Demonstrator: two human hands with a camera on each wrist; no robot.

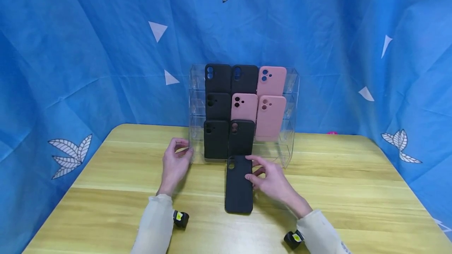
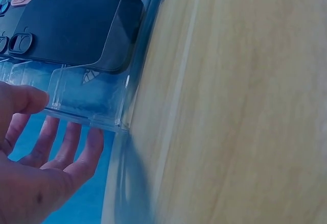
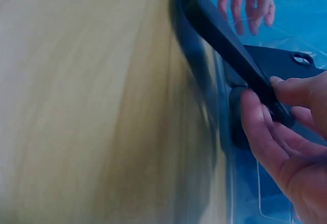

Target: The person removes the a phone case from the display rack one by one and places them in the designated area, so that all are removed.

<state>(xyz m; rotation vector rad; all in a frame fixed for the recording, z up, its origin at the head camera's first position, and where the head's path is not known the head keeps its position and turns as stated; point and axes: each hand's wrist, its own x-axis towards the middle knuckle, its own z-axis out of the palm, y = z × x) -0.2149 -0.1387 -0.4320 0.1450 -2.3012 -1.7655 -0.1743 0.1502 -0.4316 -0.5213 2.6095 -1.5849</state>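
Observation:
My right hand [image 1: 270,177] pinches a black phone case [image 1: 239,187] by its right edge, thumb on one face and fingers on the other. In the right wrist view this case [image 3: 222,38] shows edge-on, tilted in front of the rack. A clear acrylic display rack [image 1: 197,154] bears several black and pink phone cases in rows. At its left side is my left hand [image 1: 175,164], with fingertips right at the side panel. In the left wrist view those fingers [image 2: 66,147] extend to the clear edge, nearly straight, with the thumb apart from them.
The rack's lower right compartment holds no case, beside a black case [image 1: 241,136] in the bottom row and below a pink case [image 1: 270,118]. A wooden table [image 1: 116,191] carries the rack. Behind hangs a blue cloth [image 1: 116,50] with leaf and triangle prints.

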